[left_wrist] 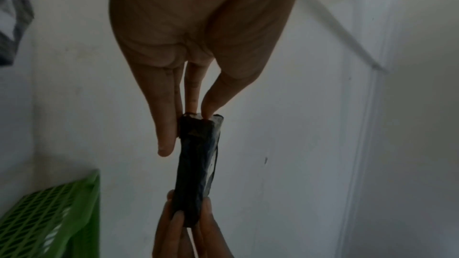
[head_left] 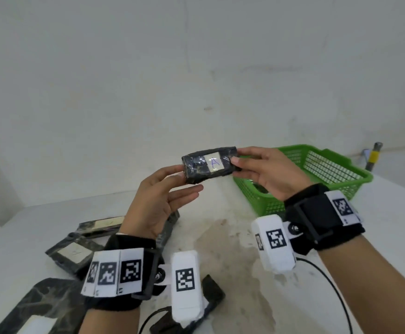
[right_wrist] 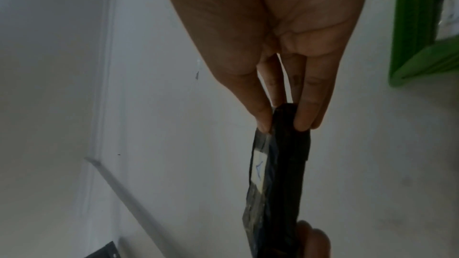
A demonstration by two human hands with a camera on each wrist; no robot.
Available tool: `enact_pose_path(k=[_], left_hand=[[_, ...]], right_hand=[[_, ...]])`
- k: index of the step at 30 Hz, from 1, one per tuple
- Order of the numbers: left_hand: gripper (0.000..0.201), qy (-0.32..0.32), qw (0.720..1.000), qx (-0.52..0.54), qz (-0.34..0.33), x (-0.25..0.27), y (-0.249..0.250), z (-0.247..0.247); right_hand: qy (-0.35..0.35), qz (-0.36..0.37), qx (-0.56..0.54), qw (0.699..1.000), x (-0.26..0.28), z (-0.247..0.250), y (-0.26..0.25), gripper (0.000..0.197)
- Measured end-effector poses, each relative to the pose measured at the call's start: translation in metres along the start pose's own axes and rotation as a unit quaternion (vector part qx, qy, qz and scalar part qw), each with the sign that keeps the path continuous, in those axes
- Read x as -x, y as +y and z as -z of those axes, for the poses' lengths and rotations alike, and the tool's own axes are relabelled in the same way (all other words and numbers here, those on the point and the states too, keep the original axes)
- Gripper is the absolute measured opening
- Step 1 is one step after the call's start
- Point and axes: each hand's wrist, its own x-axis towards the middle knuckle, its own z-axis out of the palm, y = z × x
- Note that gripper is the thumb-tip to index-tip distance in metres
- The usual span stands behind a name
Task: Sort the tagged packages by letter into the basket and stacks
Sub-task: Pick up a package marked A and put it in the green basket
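Note:
A black wrapped package [head_left: 209, 166] with a white tag marked "A" is held in the air between both hands, over the table and left of the green basket [head_left: 317, 169]. My left hand [head_left: 187, 182] pinches its left end between thumb and fingers. My right hand [head_left: 236, 166] pinches the right end. In the left wrist view the package [left_wrist: 198, 156] runs from my left hand [left_wrist: 191, 123] down to the right hand's fingers [left_wrist: 188, 229], with the basket [left_wrist: 49, 213] at lower left. The right wrist view shows my right hand [right_wrist: 283, 123] gripping the package [right_wrist: 280, 174] near the basket rim [right_wrist: 417, 46].
Several black tagged packages lie on the white table at lower left, among them one [head_left: 73, 256] and another [head_left: 100, 225]. A large one [head_left: 35, 309] sits at the near edge. A dark package [right_wrist: 449, 17] lies inside the basket. A black cable [head_left: 329, 280] trails from my right wrist.

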Motion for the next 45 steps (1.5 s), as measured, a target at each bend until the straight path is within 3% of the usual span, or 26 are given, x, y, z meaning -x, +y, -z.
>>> enact_pose_path(k=[5,9,11,14,16,18,22,24,26,35,38,40,42,45], left_hand=[[0.015,-0.035,0.994,-0.066,0.076,-0.027,-0.033,-0.056],[0.039,-0.023,0.981,-0.146,0.121,-0.056,-0.064,-0.09],[0.053,-0.008,0.971,-0.189,0.143,-0.073,-0.077,-0.103],[0.069,0.014,0.958,-0.235,0.164,-0.101,-0.096,-0.115],[0.073,0.02,0.953,-0.249,0.172,-0.12,-0.106,-0.118],[0.071,0.02,0.95,-0.256,0.179,-0.136,-0.114,-0.117],[0.06,-0.01,0.953,-0.243,0.183,-0.156,-0.121,-0.11],[0.044,-0.036,0.956,-0.23,0.177,-0.157,-0.119,-0.108],[0.034,-0.048,0.959,-0.227,0.165,-0.158,-0.119,-0.105],[0.047,-0.065,0.965,-0.207,0.146,-0.164,-0.126,-0.1],[0.048,-0.065,0.969,-0.19,0.145,-0.164,-0.128,-0.098],[0.05,-0.066,0.969,-0.187,0.145,-0.164,-0.129,-0.097],[0.05,-0.068,0.97,-0.184,0.143,-0.164,-0.13,-0.097],[0.049,-0.068,0.971,-0.179,0.143,-0.164,-0.13,-0.097]], right_hand=[[0.072,-0.031,0.032,0.996,-0.001,0.076,-0.001,0.012],[0.176,-0.042,0.049,0.982,-0.018,0.137,-0.013,0.008],[0.218,-0.041,0.078,0.972,-0.04,0.168,-0.02,0.004],[0.256,-0.055,0.156,0.952,-0.08,0.21,-0.025,0.025],[0.29,-0.081,0.178,0.937,-0.108,0.23,-0.025,0.011],[0.335,-0.11,0.205,0.913,-0.137,0.25,-0.02,0.019],[0.292,-0.135,0.284,0.903,-0.176,0.28,-0.003,0.017],[0.271,-0.136,0.307,0.902,-0.192,0.294,0.005,0.043],[0.264,-0.15,0.33,0.894,-0.207,0.301,0.012,0.054],[0.242,-0.191,0.396,0.865,-0.234,0.306,0.047,0.045],[0.232,-0.195,0.408,0.861,-0.238,0.314,0.065,0.025],[0.237,-0.19,0.476,0.826,-0.237,0.313,0.074,0.019],[0.258,-0.182,0.576,0.755,-0.237,0.307,0.078,0.031],[0.27,-0.19,0.612,0.718,-0.238,0.3,0.081,0.04]])
